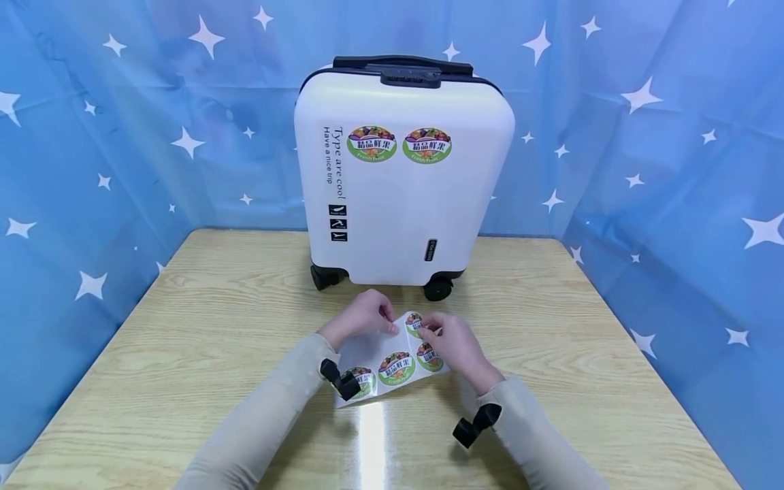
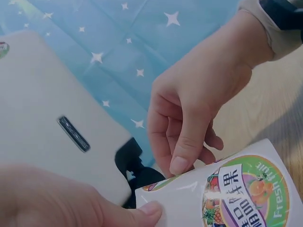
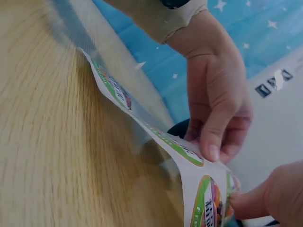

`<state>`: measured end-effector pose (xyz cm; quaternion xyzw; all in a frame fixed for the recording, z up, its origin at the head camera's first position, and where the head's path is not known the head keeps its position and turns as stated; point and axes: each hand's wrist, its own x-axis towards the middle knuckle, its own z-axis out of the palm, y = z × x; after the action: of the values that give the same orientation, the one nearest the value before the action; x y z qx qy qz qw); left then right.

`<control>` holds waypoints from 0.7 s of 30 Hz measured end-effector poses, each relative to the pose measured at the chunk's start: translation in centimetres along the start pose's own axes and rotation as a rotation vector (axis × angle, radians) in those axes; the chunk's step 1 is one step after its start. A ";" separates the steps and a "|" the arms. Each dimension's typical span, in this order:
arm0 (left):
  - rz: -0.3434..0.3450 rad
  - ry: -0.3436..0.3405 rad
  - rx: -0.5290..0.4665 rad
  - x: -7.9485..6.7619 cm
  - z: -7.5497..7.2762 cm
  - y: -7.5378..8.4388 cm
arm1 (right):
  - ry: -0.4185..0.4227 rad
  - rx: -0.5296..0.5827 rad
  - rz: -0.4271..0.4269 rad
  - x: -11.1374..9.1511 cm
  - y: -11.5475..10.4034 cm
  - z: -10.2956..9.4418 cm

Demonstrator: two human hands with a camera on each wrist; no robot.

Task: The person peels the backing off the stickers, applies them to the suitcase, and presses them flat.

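A white sheet of oval fruit stickers [image 1: 364,348] slants above the wooden table in front of a white suitcase [image 1: 392,211]. My left hand [image 1: 363,316] pinches the sheet's far edge, its thumb [image 2: 150,210] lying on the backing. At the far right corner my right hand [image 1: 456,346] pinches the edge of a sticker [image 1: 414,322] between thumb and fingers. Several other stickers stay on the sheet, among them a middle one [image 1: 397,368] and a right one [image 1: 430,356]. The part of the corner sticker under my right fingertips is hidden.
Two matching stickers, a left one [image 1: 371,143] and a right one [image 1: 427,145], sit side by side high on the suitcase front. Its black wheels [image 1: 437,288] stand on the table [image 1: 214,327] just beyond my hands. Blue star-patterned cloth [image 1: 214,136] surrounds the table's back and sides.
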<state>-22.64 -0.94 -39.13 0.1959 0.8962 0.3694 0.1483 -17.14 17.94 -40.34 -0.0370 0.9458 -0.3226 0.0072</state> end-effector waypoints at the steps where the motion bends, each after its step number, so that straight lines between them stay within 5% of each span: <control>1: 0.008 0.005 -0.003 -0.1 -0.1 0.1 | 0.016 -0.016 -0.014 -0.1 -0.1 0.0; 8: 0.034 0.032 -0.029 -0.7 -0.9 1.3 | 0.107 -0.071 -0.103 -0.9 -1.2 -0.4; 21: 0.097 0.097 -0.017 -1.6 -0.9 2.4 | 0.138 0.032 -0.172 -1.7 -2.4 -0.8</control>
<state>-21.02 -0.66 -36.63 0.2195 0.8887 0.3928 0.0883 -15.37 16.68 -38.24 -0.0959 0.9321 -0.3388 -0.0849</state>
